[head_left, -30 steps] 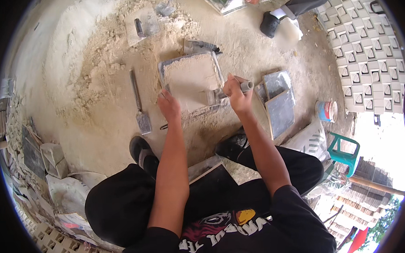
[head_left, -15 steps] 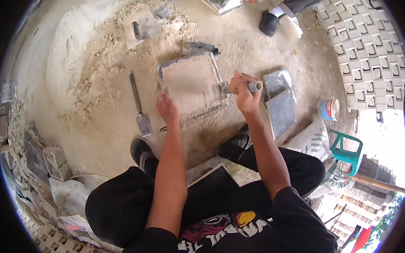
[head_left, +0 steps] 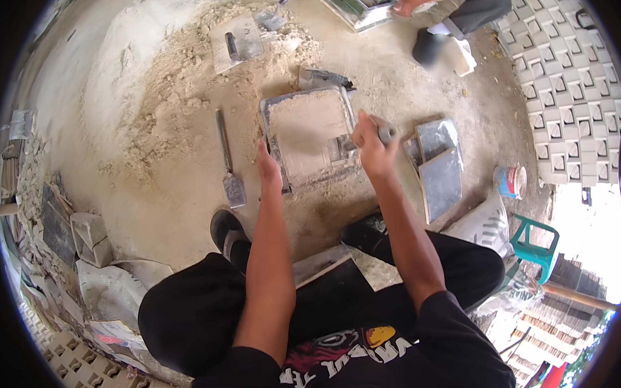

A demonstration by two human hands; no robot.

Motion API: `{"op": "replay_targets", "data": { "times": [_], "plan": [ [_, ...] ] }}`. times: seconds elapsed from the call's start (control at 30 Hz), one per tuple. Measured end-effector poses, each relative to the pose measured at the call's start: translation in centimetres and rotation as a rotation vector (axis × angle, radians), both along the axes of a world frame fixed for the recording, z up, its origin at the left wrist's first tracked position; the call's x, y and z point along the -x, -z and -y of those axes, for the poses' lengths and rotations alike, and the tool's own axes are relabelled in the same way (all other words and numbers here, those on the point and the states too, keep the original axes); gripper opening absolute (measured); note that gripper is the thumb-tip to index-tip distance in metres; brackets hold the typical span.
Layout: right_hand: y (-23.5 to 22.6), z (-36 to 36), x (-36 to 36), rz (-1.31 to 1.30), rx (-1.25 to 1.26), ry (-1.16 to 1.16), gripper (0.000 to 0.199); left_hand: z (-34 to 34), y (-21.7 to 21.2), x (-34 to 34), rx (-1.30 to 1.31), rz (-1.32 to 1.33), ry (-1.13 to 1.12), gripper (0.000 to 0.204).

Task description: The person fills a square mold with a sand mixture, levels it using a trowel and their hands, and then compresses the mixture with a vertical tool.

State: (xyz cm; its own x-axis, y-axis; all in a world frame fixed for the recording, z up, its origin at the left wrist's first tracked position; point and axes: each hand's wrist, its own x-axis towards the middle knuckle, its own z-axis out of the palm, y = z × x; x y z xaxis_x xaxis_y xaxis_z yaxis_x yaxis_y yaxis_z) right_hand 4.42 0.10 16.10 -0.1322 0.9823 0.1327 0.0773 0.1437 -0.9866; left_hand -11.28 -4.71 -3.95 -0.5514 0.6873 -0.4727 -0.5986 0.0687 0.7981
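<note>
A shallow rectangular mould [head_left: 265, 113] packed with pale, sandy mix [head_left: 308, 129] lies on the floor in front of me. My right hand [head_left: 374, 147] is wrapped round the pipe-like handle of a scraper [head_left: 387, 134]. The scraper's flat blade [head_left: 342, 148] rests on the mix near the mould's right side. At the left side of the mould, my left hand [head_left: 269, 169] lies along the edge with its fingers stretched out; part of them is hidden. Left of that hand, a long-handled flat scraper [head_left: 234, 190] lies on the floor.
A heap of crumbly mix [head_left: 177, 89] spreads at the far left, with a float [head_left: 233, 46] on it. Flat plates [head_left: 441, 182] and a bucket [head_left: 510, 181] are to the right, near a green stool [head_left: 535, 248]. Another person's hand [head_left: 405, 7] touches a metal mould [head_left: 359, 11] beyond.
The whole view has shifted, so the floor items appear farther right. My left hand has gone from curled fingers to stretched ones along the mould's side. The scraper blade sits slightly nearer me.
</note>
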Motion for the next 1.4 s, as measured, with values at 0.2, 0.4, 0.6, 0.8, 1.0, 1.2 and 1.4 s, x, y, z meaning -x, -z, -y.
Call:
{"op": "replay_targets", "data": {
  "times": [0.2, 0.4, 0.6, 0.8, 1.0, 1.2, 1.4],
  "plan": [
    [2.5, 2.2, 2.6, 0.006, -0.002, -0.063, 0.045, -0.3, 1.5, 0.9, -0.155, 0.281, 0.021, 0.066],
    [-0.4, 3.2, 3.9, -0.043, 0.02, -0.044, 0.045, 0.2, 3.4, 1.8, -0.183, 0.376, 0.006, 0.07],
    [2.0, 4.4, 4.0, 0.0, 0.03, -0.097, 0.042, -0.1, 2.1, 1.1, -0.182, 0.481, -0.047, 0.072],
    [2.8, 6.0, 5.7, 0.184, -0.102, -0.147, 0.042, 1.1, 2.8, 1.6, -0.219, 0.616, -0.095, 0.077],
    [3.6, 4.7, 7.0, -0.074, -0.216, -0.144, 0.038, 1.2, 1.6, 1.3, -0.304, 0.617, -0.112, 0.081],
    [2.8, 3.9, 9.4, -0.107, 0.005, -0.133, 0.038, 1.4, 2.3, 1.2, -0.255, 0.671, -0.141, 0.085],
    [4.0, 3.7, 9.2, 0.194, -0.261, -0.161, 0.039, 1.5, 2.2, 0.9, -0.278, 0.598, -0.113, 0.081]
  ]
}}
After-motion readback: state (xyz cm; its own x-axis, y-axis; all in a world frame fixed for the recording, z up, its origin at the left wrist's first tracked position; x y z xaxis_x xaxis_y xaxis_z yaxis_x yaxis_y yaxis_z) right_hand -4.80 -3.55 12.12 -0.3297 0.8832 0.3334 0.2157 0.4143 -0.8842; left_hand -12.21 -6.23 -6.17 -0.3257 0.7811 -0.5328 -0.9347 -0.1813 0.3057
